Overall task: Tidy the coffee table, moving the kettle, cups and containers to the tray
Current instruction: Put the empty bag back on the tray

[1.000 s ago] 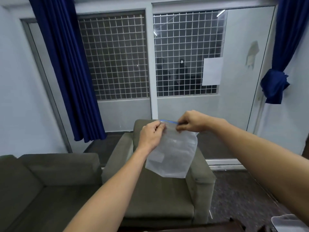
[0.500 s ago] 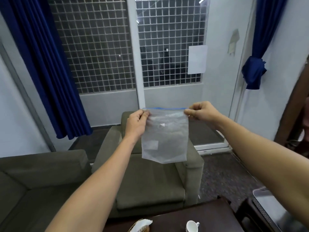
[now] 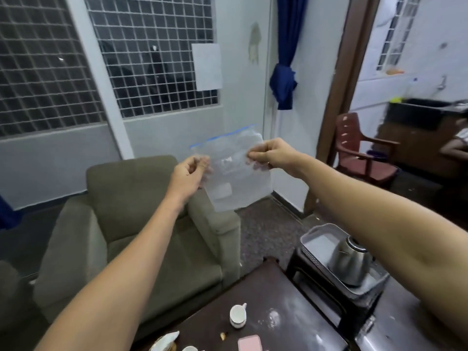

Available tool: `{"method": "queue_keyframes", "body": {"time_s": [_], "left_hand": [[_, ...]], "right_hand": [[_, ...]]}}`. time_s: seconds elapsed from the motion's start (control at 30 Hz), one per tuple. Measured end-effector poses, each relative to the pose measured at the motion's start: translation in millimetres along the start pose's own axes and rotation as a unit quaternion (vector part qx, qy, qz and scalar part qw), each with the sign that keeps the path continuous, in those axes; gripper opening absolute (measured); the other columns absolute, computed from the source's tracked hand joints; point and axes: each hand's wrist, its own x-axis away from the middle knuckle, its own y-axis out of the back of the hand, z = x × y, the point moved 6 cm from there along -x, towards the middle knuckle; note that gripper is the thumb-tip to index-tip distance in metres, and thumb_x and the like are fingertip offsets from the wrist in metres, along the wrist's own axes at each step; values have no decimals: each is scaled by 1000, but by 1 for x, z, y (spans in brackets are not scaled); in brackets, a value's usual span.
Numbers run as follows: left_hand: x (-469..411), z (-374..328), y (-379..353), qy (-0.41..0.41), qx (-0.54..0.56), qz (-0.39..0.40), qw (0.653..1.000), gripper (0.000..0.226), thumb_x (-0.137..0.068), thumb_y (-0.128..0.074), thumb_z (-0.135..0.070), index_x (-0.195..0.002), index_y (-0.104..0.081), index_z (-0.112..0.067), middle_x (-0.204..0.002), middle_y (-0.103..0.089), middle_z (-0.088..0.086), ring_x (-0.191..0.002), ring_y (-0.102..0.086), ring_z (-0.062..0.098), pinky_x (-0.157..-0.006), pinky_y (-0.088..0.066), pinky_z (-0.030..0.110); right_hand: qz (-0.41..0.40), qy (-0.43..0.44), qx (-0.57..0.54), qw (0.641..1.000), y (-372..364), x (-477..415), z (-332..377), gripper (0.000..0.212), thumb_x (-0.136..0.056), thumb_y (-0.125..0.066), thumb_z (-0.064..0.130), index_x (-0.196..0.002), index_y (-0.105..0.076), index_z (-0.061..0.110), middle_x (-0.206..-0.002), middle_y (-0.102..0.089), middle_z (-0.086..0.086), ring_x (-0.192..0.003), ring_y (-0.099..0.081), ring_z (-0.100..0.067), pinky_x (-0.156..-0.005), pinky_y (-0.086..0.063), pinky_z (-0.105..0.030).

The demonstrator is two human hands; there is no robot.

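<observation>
- The kettle (image 3: 350,262) is already sitting in the tray (image 3: 319,244), toward its near end, so that bit looks done to me.
- Left of the tray, on the dark tabletop (image 3: 278,292), one small white cup (image 3: 238,316) stands by itself.
- Further left of the tray and closer to the camera, right at the bottom edge, there's the rim of a second cup (image 3: 188,348), a flat pink thing (image 3: 249,343) and a white dish (image 3: 164,339).
- None of that is in the tray yet, so I'd guess most of the job is left.
- Both hands are up in the air, above and to the left of the tray. The left hand (image 3: 188,177) and right hand (image 3: 271,154) each have their grip pinched on one side of a clear zip bag (image 3: 235,183) with a blue seal strip. The bag hangs between them, well clear of the tabletop.
- My guess is the bag counts as one of the containers and is heading for the tray next.
- Hard to make out: the right forearm crosses over the tray's right side, so I can't tell if anything else is in there.
- The bag is blurry. There's a pale patch on it, but I can't tell whether the seal is open or closed, or if anything's inside.
- The stuff at the bottom edge is cut off — no idea what the pink thing is.
</observation>
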Motion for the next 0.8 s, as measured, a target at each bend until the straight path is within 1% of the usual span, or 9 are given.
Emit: {"method": "queue_keyframes", "body": {"time_s": [0.07, 0.17, 0.3, 0.37, 0.4, 0.5, 0.6, 0.7, 0.8], "left_hand": [[-5, 10, -26, -10, -24, 27, 999, 20, -102, -58, -23, -97, -70, -7, -78, -70, -3, -67, -56, 17, -54, -41, 26], [-16, 24, -60, -23, -74, 43, 996, 21, -100, -62, -22, -96, -75, -6, -77, -71, -2, -61, -59, 1, -57, -44, 26], [-28, 52, -111, -34, -180, 62, 981, 22, -96, -67, -33, -94, -80, -16, -86, -77, 6, -83, -67, 20, -78, -51, 37], [-32, 76, -149, -10, -203, 81, 976, 25, -95, -67, -36, -89, -79, -15, -80, -74, 7, -78, -63, 17, -75, -49, 36], [-35, 90, -171, 12, -208, 89, 974, 29, -95, -66, -37, -84, -76, -13, -72, -69, 6, -68, -56, 12, -68, -46, 34], [-44, 137, -246, 72, -216, 116, 967, 42, -98, -61, -37, -71, -59, -4, -59, -54, 2, -55, -43, 10, -57, -35, 34], [-51, 192, -322, 158, -191, 130, 960, 37, -98, -60, -35, -75, -66, -8, -70, -72, 7, -57, -57, 21, -67, -53, 41], [-53, 243, -388, 199, -187, 133, 953, 34, -96, -61, -36, -73, -69, -13, -70, -74, 4, -56, -60, 20, -72, -57, 42], [-58, 301, -449, 223, -194, 140, 945, 33, -95, -61, -37, -70, -68, -17, -68, -74, -2, -55, -61, 17, -73, -58, 39]], "right_hand": [[-3, -23, 26, 999, 23, 1, -16, 12, -98, -71, 20, -92, -81, 22, -90, -81, 6, -71, -71, -4, -63, -55, -17], [0, -58, 98, 994, 58, -2, -48, 12, -96, -73, 18, -96, -82, 26, -102, -81, 5, -82, -68, -6, -75, -55, -22], [5, -98, 194, 976, 101, -9, -108, 15, -93, -75, 13, -106, -82, 19, -103, -78, 6, -102, -68, -9, -74, -49, -5], [-5, -117, 233, 966, 124, -16, -147, 15, -92, -77, 17, -107, -82, 15, -103, -78, 3, -106, -69, -12, -92, -52, -17], [-13, -130, 251, 959, 135, -21, -169, 15, -92, -77, 21, -105, -82, 16, -100, -77, 2, -102, -69, -13, -93, -52, -23], [-18, -172, 260, 950, 168, -35, -242, 9, -91, -76, 26, -93, -82, 19, -84, -76, -5, -81, -68, -17, -76, -49, -24], [-2, -221, 247, 943, 200, -47, -328, 15, -93, -71, 22, -83, -78, 15, -67, -73, -5, -53, -61, -16, -57, -50, -23], [17, -264, 227, 937, 226, -52, -410, 18, -96, -64, 13, -81, -74, 11, -66, -75, -3, -47, -59, -14, -42, -44, -21], [26, -305, 192, 932, 248, -63, -491, 16, -93, -60, 10, -85, -74, 7, -71, -79, -2, -47, -62, -13, -41, -40, -20]]}}
